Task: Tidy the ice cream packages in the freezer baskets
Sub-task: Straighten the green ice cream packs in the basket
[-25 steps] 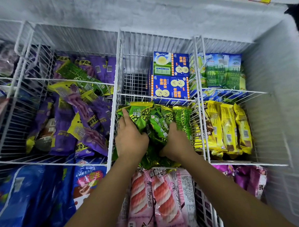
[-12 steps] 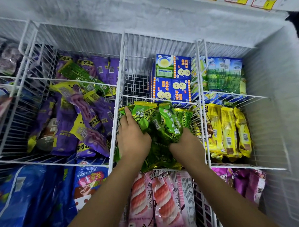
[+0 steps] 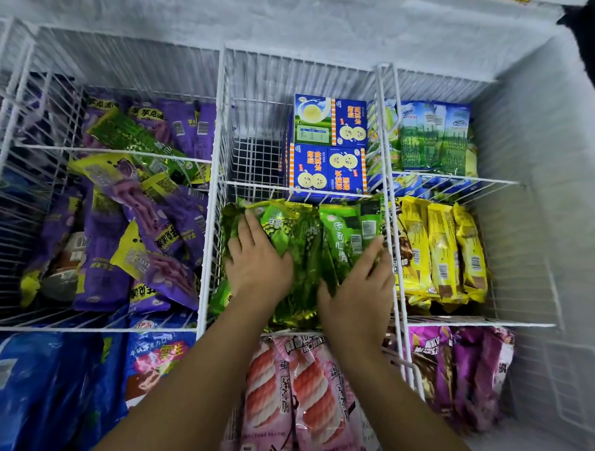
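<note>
Frost coats the freezer point(image 3: 298, 17) walls; white wire baskets point(image 3: 219, 119) divide it. Crinkly, glossy green packs point(image 3: 309, 246) fill the middle basket, beside slim yellow packs point(image 3: 438, 252). Left grip point(image 3: 258, 261) and right grip point(image 3: 357, 296) press flat on them, fingers straight.

Two bare hands, the left hand point(image 3: 258, 268) and the right hand point(image 3: 357, 306), are lying flat. Under them the green packages point(image 3: 343, 234) are overlapping, at least four, too bunched for an exact count. The blue boxes point(image 3: 328, 148) are showing four printed panels, two above two. Three yellow packages point(image 3: 440, 252) are lying side by side, a fourth half hidden beside them. Two pink packages point(image 3: 292, 395) are showing striped fronts. Three green-and-blue packs point(image 3: 433, 135) are standing at the back. The purple packages point(image 3: 146, 225) are lying heaped beyond counting, one stray green package point(image 3: 129, 132) among them.
</note>
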A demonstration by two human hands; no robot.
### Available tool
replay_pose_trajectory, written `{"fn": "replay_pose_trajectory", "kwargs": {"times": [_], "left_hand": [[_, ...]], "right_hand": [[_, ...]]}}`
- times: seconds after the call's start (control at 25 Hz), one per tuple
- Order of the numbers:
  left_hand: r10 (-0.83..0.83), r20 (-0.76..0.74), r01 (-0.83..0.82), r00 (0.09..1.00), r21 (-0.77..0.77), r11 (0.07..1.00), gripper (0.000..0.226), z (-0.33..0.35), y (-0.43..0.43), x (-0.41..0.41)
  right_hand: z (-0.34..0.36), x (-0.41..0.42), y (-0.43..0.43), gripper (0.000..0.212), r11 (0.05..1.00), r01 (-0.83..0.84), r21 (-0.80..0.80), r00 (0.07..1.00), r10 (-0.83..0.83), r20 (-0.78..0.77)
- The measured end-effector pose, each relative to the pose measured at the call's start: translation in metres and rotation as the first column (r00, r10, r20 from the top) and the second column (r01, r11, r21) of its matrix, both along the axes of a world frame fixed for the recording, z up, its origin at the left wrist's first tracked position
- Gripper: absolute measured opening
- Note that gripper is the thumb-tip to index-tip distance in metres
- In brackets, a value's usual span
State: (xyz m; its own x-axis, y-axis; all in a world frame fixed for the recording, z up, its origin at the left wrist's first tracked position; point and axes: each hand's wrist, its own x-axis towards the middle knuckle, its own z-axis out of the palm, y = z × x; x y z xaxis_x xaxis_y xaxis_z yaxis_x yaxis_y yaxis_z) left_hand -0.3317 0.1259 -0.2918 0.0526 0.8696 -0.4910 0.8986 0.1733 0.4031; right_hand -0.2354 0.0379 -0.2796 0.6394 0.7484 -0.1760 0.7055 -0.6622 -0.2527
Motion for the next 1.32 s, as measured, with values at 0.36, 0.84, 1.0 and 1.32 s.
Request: {"fn": "replay_pose_trajectory", "kwargs": {"times": [0.36, 0.84, 1.0, 1.32], "left_hand": [[0.208, 0.091, -0.224, 0.974, 0.222, 0.949, 0.097, -0.021, 0.001, 0.002], [-0.361, -0.278, 0.422, 0.890, 0.205, 0.883, 0.069, -0.032, -0.001, -0.028], [-0.373, -0.253, 0.433, 0.893, 0.251, 0.866, 0.061, -0.031, -0.003, -0.028], [-0.464, -0.138, 0.483, 0.875, 0.322, 0.814, 0.056, -0.025, 0.012, -0.035]], "right_hand": [[-0.037, 0.019, 0.016, 0.064, 0.855, -0.513, -0.078, 0.836, 0.518, 0.181], [-0.019, 0.011, 0.010, 0.088, 0.702, -0.679, -0.214, 0.733, 0.666, -0.140], [-0.020, 0.004, 0.009, 0.070, 0.720, -0.661, -0.213, 0.744, 0.665, -0.062], [0.018, -0.006, -0.009, 0.045, 0.778, -0.623, -0.081, 0.767, 0.628, 0.127]]}}
